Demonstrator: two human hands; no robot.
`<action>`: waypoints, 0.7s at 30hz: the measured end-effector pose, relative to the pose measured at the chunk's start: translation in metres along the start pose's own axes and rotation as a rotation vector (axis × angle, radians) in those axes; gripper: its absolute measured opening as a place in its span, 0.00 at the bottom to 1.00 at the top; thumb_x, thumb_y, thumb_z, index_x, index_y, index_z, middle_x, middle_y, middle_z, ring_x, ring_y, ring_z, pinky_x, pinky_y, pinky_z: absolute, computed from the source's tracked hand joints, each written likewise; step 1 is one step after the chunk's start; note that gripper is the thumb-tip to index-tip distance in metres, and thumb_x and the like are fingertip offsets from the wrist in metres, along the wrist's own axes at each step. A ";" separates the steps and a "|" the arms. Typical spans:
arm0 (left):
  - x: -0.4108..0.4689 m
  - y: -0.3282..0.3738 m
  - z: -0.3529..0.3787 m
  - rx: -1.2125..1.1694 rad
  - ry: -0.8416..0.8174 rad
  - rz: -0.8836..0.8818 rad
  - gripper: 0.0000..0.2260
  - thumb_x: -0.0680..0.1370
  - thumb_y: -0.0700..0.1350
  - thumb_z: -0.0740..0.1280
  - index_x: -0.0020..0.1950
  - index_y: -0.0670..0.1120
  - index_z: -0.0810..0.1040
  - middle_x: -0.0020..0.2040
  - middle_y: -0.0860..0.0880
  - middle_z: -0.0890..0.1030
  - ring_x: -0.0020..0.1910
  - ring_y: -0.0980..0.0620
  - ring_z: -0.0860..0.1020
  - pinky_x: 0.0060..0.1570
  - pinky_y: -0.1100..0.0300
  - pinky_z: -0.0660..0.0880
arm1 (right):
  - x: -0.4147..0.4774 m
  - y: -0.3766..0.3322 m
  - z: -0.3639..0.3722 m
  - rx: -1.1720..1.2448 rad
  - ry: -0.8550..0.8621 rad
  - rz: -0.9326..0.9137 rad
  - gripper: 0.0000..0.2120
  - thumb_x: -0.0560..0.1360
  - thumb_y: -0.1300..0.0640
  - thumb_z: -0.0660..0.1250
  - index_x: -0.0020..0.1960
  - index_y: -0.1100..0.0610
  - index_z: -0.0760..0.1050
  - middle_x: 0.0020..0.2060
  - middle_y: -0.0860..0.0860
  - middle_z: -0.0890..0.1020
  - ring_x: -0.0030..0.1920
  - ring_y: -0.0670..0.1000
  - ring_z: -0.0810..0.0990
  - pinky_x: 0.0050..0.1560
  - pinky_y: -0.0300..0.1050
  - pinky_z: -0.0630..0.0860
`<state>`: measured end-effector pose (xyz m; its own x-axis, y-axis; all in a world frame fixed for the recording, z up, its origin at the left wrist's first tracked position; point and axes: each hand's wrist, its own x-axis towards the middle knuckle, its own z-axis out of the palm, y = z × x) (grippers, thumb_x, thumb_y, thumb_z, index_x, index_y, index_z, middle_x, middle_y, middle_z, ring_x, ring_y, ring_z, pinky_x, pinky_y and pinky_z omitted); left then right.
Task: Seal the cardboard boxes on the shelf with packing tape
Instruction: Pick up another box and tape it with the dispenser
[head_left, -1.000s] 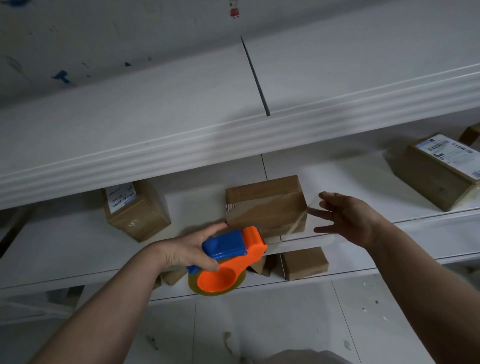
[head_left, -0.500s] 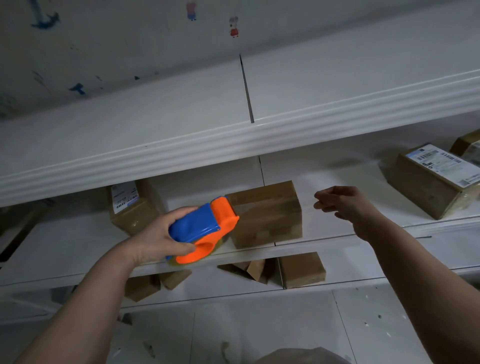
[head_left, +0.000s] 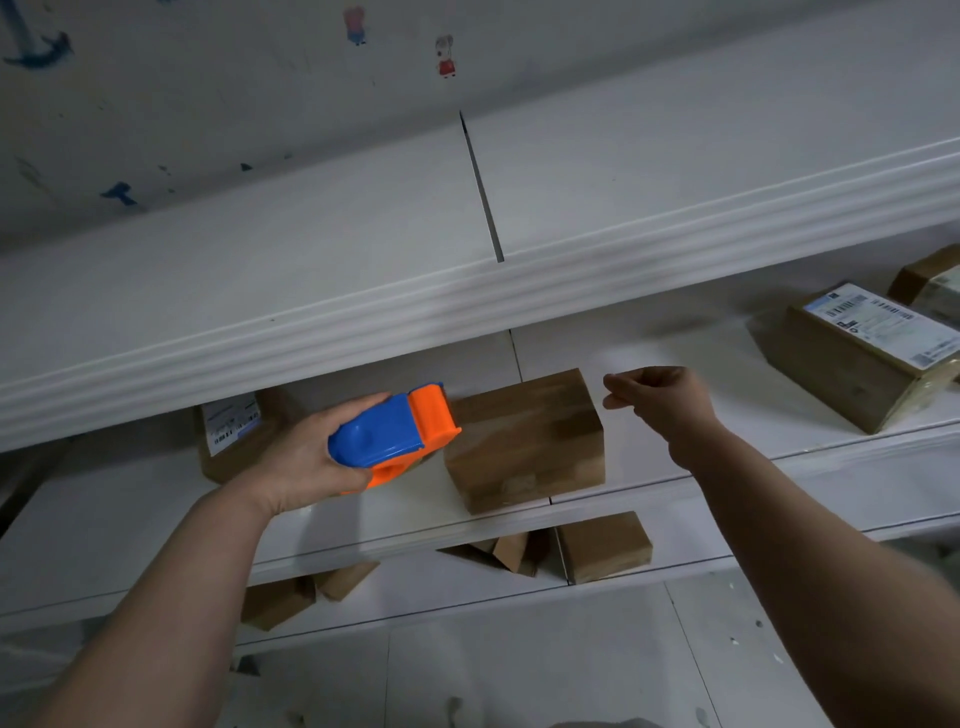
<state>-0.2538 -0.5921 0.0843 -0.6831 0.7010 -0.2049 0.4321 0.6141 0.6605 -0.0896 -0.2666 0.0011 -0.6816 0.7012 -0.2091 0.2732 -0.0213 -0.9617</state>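
A plain brown cardboard box (head_left: 524, 441) with clear tape across it sits at the front edge of the middle white shelf (head_left: 130, 514). My left hand (head_left: 301, 457) grips a blue and orange tape dispenser (head_left: 392, 434) just left of this box, its orange end close to the box's left side. My right hand (head_left: 657, 397) hovers just right of the box, fingers loosely curled and holding nothing. A labelled box (head_left: 234, 434) lies behind my left hand, partly hidden. Another labelled box (head_left: 862, 358) stands at the far right of the same shelf.
The upper shelf (head_left: 467, 234) overhangs the middle one and hides its back part. Several small brown boxes (head_left: 602, 545) lie on the lowest shelf, some tipped over. A further box (head_left: 930, 278) peeks in at the right edge. Pale floor tiles (head_left: 519, 670) run below.
My left hand has lifted the dispenser from below the shelf edge up to the box's left side. My right hand's fingers have curled in and it has drifted slightly off the box.
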 end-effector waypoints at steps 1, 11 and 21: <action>0.003 -0.002 -0.002 0.004 0.000 0.005 0.35 0.56 0.51 0.71 0.58 0.76 0.69 0.63 0.62 0.76 0.59 0.64 0.76 0.56 0.67 0.72 | 0.001 0.001 0.001 -0.008 0.003 0.001 0.05 0.73 0.49 0.72 0.40 0.49 0.82 0.35 0.45 0.85 0.48 0.47 0.82 0.56 0.51 0.78; 0.025 0.001 -0.004 0.018 -0.029 0.004 0.39 0.55 0.52 0.71 0.66 0.68 0.69 0.60 0.62 0.78 0.57 0.63 0.77 0.56 0.63 0.73 | 0.017 0.003 -0.002 -0.039 0.011 0.004 0.05 0.74 0.49 0.71 0.40 0.47 0.81 0.37 0.46 0.85 0.46 0.46 0.81 0.48 0.44 0.76; 0.038 -0.006 -0.004 0.104 -0.062 -0.030 0.41 0.56 0.52 0.71 0.70 0.63 0.69 0.61 0.60 0.78 0.59 0.60 0.78 0.59 0.61 0.74 | 0.029 0.018 0.004 -0.085 0.003 0.059 0.05 0.73 0.48 0.72 0.40 0.48 0.82 0.35 0.45 0.85 0.47 0.47 0.82 0.52 0.47 0.78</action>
<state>-0.2847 -0.5708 0.0756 -0.6603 0.7006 -0.2704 0.4724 0.6674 0.5757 -0.1068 -0.2495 -0.0231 -0.6606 0.7028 -0.2640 0.3691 -0.0022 -0.9294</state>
